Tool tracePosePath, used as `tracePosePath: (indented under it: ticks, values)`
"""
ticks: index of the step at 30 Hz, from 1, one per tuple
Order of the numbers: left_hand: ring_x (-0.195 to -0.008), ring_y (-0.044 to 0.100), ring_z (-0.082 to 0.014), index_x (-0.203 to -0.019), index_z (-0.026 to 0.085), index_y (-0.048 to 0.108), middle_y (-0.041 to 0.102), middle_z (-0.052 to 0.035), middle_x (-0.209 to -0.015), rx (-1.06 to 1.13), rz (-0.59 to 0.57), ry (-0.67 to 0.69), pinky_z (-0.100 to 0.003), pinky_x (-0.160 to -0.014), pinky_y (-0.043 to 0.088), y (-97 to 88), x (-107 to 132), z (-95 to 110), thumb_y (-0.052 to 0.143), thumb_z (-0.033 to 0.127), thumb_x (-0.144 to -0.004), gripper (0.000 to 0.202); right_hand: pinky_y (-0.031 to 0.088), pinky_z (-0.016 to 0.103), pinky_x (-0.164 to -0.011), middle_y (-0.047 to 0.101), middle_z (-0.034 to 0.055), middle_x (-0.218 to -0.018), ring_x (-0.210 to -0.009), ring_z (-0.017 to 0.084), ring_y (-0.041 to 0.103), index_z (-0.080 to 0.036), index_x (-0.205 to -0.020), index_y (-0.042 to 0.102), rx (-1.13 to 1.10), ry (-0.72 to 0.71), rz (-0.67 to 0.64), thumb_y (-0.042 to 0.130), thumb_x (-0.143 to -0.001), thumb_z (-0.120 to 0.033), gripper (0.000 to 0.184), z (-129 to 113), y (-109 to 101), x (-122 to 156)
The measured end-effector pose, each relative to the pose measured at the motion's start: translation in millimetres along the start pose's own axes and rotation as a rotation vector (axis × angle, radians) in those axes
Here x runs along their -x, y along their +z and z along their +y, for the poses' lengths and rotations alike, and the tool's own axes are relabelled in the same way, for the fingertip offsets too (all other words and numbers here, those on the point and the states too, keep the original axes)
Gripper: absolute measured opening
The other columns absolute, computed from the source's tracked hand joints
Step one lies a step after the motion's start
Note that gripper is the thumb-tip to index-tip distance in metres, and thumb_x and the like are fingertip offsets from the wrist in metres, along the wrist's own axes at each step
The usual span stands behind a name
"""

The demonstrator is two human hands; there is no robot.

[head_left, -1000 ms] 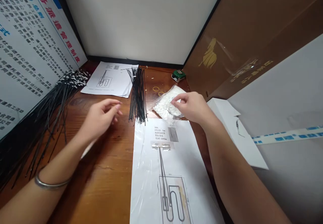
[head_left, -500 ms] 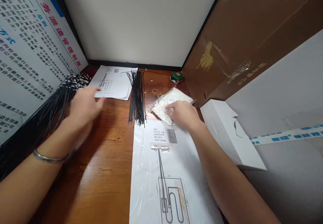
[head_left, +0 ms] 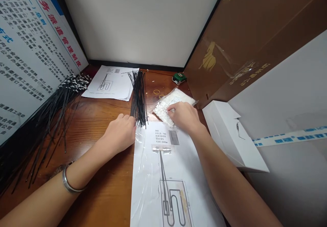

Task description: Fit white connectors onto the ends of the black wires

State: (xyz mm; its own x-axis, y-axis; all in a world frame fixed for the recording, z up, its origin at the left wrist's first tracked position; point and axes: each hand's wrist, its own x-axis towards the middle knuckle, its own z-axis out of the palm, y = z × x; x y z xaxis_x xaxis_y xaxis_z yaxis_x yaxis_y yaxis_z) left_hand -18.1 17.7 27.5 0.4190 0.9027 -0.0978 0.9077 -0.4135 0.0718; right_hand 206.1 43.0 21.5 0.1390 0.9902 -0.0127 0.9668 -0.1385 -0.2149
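My left hand (head_left: 122, 131) is closed at the lower left end of a bundle of thin black wires (head_left: 138, 97); its fingertips press together at the wires' edge. My right hand (head_left: 185, 116) rests over a clear plastic bag (head_left: 176, 97) full of small white pieces, thumb and forefinger pinched at its left side. Whatever lies between those fingertips is too small to make out. Below the bundle lies a drawing sheet (head_left: 148, 172) under clear film, with a strip of clear tape (head_left: 162, 149) stuck across it.
Many black wires with white ends (head_left: 74, 84) fan out along the left wall. Printed sheets (head_left: 109, 84) lie at the back left. A green tape measure (head_left: 179, 78) stands near the back right corner. A white carton (head_left: 235, 135) and brown board (head_left: 245, 39) bound the right side.
My left hand has come from the white-ended wires at the left to the lower end of the black bundle, and its fingers have closed. My right hand stays at the bag.
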Motion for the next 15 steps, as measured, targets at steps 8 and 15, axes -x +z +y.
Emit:
tracePosePath:
  ticks: [8,15]
  values:
    - [-0.091,0.057,-0.0333,-0.084,0.01,0.063,0.067,-0.0176,-0.087,-0.105,-0.014,-0.019,-0.038,-0.064,0.044,-5.1,-4,4,0.038,0.016,-0.086,0.026,0.03,0.03,-0.053,0.069,0.0068,-0.072,-0.068,0.022,0.059,-0.021,-0.072,0.071,0.057,-0.011,0.035,0.051,-0.077,-0.013,0.023,-2,-5,1]
    - [-0.063,0.058,-0.023,-0.066,0.021,0.055,0.066,-0.0043,-0.067,0.288,-0.018,-0.173,-0.032,-0.057,0.035,-9.5,4,0,0.046,0.027,-0.077,0.015,0.032,0.03,-0.055,0.069,0.0068,-0.074,-0.072,0.024,0.06,-0.021,-0.074,0.07,0.048,0.042,0.047,0.054,-0.074,-0.013,0.018,-1,-21,5]
